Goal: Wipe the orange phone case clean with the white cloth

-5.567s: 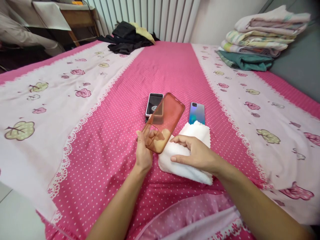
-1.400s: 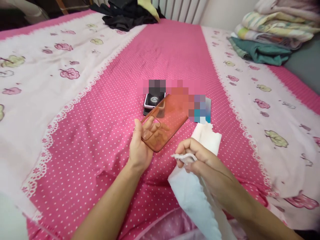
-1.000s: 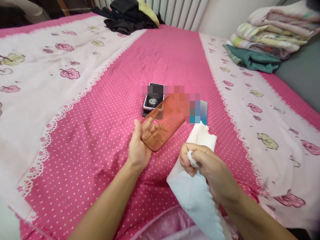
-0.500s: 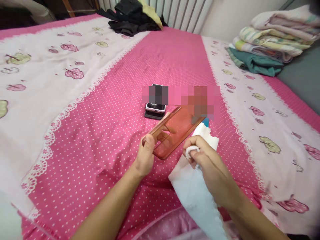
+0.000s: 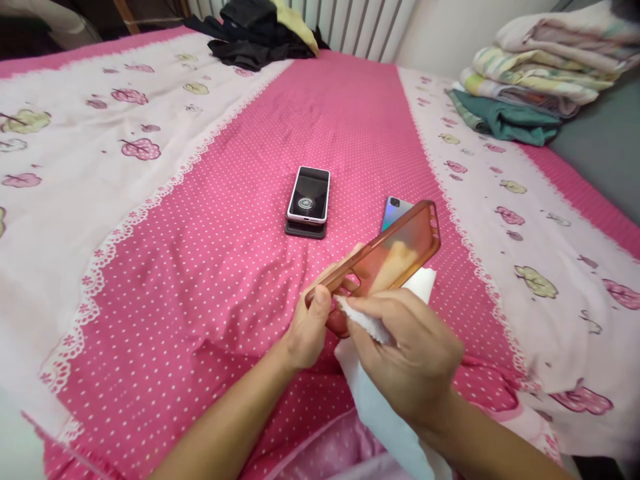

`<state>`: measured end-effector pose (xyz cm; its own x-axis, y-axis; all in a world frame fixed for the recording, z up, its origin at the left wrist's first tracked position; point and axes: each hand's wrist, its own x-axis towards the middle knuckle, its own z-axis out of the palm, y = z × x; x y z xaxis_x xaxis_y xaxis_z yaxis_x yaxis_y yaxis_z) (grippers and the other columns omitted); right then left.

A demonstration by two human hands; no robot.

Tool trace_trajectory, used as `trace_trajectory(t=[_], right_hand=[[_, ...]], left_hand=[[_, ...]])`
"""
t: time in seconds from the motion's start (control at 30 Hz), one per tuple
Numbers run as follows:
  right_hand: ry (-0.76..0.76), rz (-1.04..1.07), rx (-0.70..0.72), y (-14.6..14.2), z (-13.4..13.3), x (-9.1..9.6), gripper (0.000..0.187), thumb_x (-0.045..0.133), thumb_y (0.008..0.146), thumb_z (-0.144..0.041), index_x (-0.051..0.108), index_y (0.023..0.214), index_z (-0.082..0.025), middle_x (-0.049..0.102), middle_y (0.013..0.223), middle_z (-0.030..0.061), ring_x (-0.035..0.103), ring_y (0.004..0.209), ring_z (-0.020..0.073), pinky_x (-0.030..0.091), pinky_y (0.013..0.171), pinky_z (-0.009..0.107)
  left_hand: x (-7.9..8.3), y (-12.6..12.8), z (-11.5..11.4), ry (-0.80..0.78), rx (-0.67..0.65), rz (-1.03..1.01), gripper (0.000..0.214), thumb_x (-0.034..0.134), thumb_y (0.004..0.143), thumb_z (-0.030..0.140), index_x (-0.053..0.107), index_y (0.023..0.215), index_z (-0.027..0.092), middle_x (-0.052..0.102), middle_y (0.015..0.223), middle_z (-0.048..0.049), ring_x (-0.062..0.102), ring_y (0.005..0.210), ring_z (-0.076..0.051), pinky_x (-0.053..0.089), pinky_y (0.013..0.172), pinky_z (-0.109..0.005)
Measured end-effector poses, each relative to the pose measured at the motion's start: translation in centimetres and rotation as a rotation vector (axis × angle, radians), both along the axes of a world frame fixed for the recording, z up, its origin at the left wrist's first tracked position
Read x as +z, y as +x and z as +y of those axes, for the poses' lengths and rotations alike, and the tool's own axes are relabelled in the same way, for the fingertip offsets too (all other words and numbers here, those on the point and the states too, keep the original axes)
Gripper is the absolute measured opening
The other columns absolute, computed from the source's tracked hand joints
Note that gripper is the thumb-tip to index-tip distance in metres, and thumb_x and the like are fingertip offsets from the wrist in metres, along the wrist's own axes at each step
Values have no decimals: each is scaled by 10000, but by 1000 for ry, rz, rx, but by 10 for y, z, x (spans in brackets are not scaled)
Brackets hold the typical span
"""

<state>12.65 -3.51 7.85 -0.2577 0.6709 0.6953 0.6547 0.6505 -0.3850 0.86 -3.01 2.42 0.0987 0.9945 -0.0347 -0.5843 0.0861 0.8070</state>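
Observation:
My left hand (image 5: 310, 327) is closed around the near end of a translucent orange-brown phone case (image 5: 395, 247), its thumb on the rim and its other fingers behind. The case is tilted, with its far end up to the right. Pinched in my right hand (image 5: 410, 347) is a piece of white tissue (image 5: 370, 323), which touches the lower inside of the case. A long white strip of tissue paper (image 5: 385, 413) lies beneath my right hand and forearm. Behind the case lies a blue-violet phone (image 5: 395, 212), partly hidden by it.
A phone with a pale rim (image 5: 309, 193) rests on a dark flat object (image 5: 305, 230) ahead. Dark clothes (image 5: 255, 30) lie at the far end of the bed, by a white radiator (image 5: 365, 27). Folded bedding (image 5: 545, 73) is stacked at right on the pink patterned sheet (image 5: 240, 200).
My right hand has moved left with the tissue and now reaches the case. The case has shifted right and its far end has come up. The view has shifted slightly.

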Motion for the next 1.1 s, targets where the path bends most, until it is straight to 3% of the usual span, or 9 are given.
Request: trace_trajectory(t=[0.2,0.43,0.57,0.73,0.93,1.1], right_hand=[[-132,-78,122,-6,-6,-10,137,569,796,-73,654,844,-169,688,754,42,630,714,161,514,698,287],[-390,26,258,-9,-5,-10,269,475,844,-71,667,990,-189,664,860,62,602,793,165,513,708,297],[-508,45,315,-10,-3,-9,235,524,840,-95,672,1008,-165,642,859,63,583,818,171,502,738,304],[-525,11,320,-9,-3,-9,286,579,775,-53,666,1017,-177,621,880,51,571,846,170,492,770,296],[-476,34,242,-9,-5,-14,263,543,779,-58,671,963,-196,571,801,35,578,733,150,499,667,268],[-586,-83,311,-8,0,-12,203,524,784,-76,668,873,-188,539,733,25,554,666,146,467,610,262]], left_hand=[[8,5,2,64,-6,9,680,393,786,709,656,1020,128,673,1041,-144,611,1000,-292,453,873,-386],[21,3,8,-81,84,-156,590,432,825,633,636,1139,177,650,1157,-121,579,1106,-283,430,927,-380],[20,0,9,-156,-23,-252,623,380,855,620,657,1093,115,646,1169,-151,552,1156,-294,396,987,-375],[20,-3,12,-219,-75,-348,569,355,894,559,626,1154,133,638,1194,-138,568,1141,-283,425,958,-373],[22,-1,15,-350,43,-364,532,385,898,529,642,1092,106,643,1173,-146,553,1155,-275,404,995,-382],[23,-4,15,-367,10,-420,508,375,911,501,628,1135,121,680,1082,-128,604,1074,-250,418,965,-365]])
